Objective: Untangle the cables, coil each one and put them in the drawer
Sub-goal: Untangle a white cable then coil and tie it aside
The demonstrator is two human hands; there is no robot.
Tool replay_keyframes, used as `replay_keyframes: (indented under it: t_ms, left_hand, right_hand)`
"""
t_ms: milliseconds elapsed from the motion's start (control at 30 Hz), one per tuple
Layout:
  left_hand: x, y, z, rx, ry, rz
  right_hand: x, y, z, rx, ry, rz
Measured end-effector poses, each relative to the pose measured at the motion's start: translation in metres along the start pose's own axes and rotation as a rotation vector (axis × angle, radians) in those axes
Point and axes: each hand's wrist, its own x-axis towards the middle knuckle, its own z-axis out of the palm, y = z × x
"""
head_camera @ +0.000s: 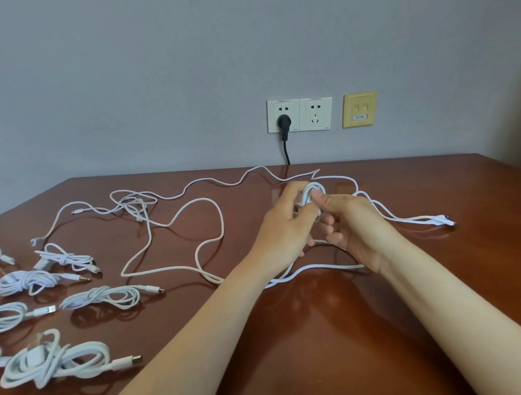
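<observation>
Head view: gripping white cable coil point(310, 191) with left hand point(282, 224), fingers curled; pinching it with right hand point(353, 224), over table point(407, 316).

The cable point(312, 192) I hold above the table point(348, 328) is white. The table is reddish-brown. Behind it are a grey wall point(158, 82), a black plug point(283, 122) and a seemingly yellowish faceplate point(359, 109).

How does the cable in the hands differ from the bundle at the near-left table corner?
The held cable is partly coiled, its slack trailing across the table; the near-left bundle is fully wound. The left hand and right hand grip the held cable; the bundle lies untouched. Both are white.
</observation>
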Motion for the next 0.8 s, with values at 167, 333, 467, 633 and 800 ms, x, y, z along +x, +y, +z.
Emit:
replay_keyframes:
  t_ms: [167,333,467,633,800]
  left_hand:
    - [0.002,0.000,-0.003,-0.081,0.032,-0.052]
    - [0.002,0.005,-0.005,-0.176,0.008,-0.082]
    - [0.001,0.007,-0.006,-0.187,-0.005,-0.104]
    - [-0.001,0.004,-0.002,-0.173,-0.083,-0.072]
    - [0.000,0.005,0.000,-0.188,-0.097,-0.045]
  right_hand:
    - [0.001,0.001,-0.003,-0.085,-0.092,-0.012]
    - [0.001,0.004,-0.007,-0.196,-0.060,-0.065]
    - [0.003,0.008,-0.002,-0.221,-0.025,-0.102]
    - [0.005,0.015,0.002,-0.235,0.017,-0.132]
    - [0.004,0.011,0.001,-0.193,0.034,-0.134]
